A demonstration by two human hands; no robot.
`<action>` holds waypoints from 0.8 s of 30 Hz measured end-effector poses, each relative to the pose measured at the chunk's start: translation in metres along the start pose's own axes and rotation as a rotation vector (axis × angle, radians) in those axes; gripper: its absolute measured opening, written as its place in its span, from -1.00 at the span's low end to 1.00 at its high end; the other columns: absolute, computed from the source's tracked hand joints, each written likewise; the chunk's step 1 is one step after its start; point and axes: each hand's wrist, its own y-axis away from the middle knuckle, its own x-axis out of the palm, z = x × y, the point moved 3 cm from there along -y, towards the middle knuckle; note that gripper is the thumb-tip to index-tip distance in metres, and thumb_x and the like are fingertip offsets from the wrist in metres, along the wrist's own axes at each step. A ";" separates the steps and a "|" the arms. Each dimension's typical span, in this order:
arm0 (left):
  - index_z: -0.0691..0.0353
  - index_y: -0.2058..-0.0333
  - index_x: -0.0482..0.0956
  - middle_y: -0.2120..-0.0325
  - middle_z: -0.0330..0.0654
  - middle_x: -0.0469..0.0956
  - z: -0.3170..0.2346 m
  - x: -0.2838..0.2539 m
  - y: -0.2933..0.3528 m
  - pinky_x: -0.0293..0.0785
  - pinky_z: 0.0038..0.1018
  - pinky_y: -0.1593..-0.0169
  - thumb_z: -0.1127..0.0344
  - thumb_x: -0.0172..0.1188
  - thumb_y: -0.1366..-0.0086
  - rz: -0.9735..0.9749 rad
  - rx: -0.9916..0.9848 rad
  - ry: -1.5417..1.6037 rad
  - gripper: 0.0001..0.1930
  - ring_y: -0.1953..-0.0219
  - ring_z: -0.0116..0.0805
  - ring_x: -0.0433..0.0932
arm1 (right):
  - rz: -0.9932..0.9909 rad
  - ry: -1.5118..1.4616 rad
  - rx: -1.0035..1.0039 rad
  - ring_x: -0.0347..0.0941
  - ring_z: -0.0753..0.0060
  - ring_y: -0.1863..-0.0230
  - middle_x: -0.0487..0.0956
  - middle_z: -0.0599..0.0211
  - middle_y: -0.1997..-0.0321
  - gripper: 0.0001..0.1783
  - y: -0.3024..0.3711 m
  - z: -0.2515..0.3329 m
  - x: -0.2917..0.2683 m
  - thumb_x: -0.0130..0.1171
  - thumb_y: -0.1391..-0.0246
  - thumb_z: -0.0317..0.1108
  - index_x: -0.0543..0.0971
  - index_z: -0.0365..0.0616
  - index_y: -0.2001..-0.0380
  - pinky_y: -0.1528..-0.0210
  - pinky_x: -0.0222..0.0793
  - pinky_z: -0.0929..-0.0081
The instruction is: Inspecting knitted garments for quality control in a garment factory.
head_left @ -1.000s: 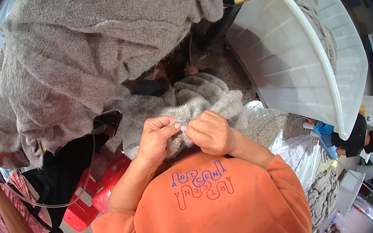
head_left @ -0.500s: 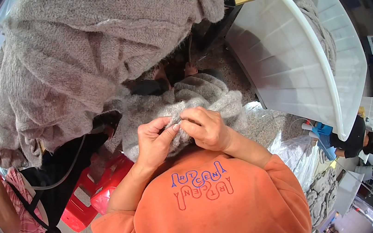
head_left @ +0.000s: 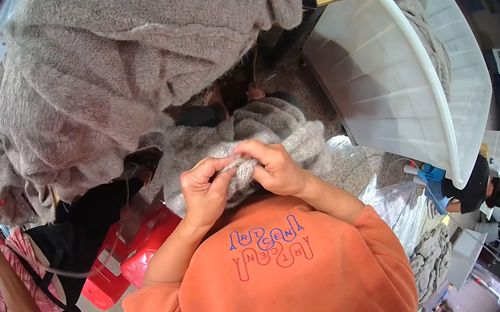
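Observation:
Across my lap lies a fuzzy grey knitted piece [head_left: 286, 120], bunched up close against my orange top. My left hand [head_left: 204, 186] pinches its upper fold between thumb and fingers. Just beside it, my right hand [head_left: 273, 168] grips the same fold, with the thumb tucked toward the knit. A small ridge of fabric shows between the two hands. Whether anything thin, such as a yarn end or needle, sits in my fingertips cannot be made out.
A large heap of grey knitwear [head_left: 126, 65] fills the space ahead. To the right stands a big white bin [head_left: 371, 78] with knitwear inside. Red plastic stools [head_left: 140, 250] are at my left, near another person's arm [head_left: 12, 278]. Clear plastic sheeting [head_left: 393, 207] lies at right.
Both hands have shifted slightly; my fingertips have moved apart, and a ridge of knit now shows between them. The person at left has brought their hands to the heap's edge.

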 end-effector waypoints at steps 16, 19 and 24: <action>0.32 0.46 0.50 0.61 -0.11 0.48 -0.014 0.002 0.003 0.37 -0.54 0.52 0.65 0.19 0.09 -0.117 0.407 -0.309 -0.83 0.59 -0.32 0.47 | -0.020 0.294 -0.153 0.32 0.18 0.68 0.31 0.26 0.70 -0.80 0.000 0.012 0.003 0.05 0.43 -0.57 0.37 -0.18 0.57 0.65 0.23 0.36; 0.34 0.46 0.48 0.59 -0.10 0.49 -0.014 0.003 0.005 0.35 -0.57 0.51 0.66 0.17 0.06 -0.115 0.527 -0.322 -0.86 0.59 -0.34 0.45 | -0.048 0.095 -0.095 0.32 0.15 0.67 0.33 0.23 0.69 -0.82 0.001 0.010 0.004 0.03 0.43 -0.58 0.36 -0.19 0.58 0.64 0.24 0.34; 0.36 0.45 0.49 0.60 -0.10 0.48 -0.016 0.005 0.004 0.40 -0.52 0.54 0.69 0.14 0.12 -0.091 0.599 -0.407 -0.81 0.58 -0.26 0.49 | -0.032 0.220 -0.131 0.33 0.16 0.68 0.35 0.23 0.68 -0.84 0.003 0.011 0.003 0.04 0.43 -0.56 0.34 -0.19 0.62 0.66 0.23 0.34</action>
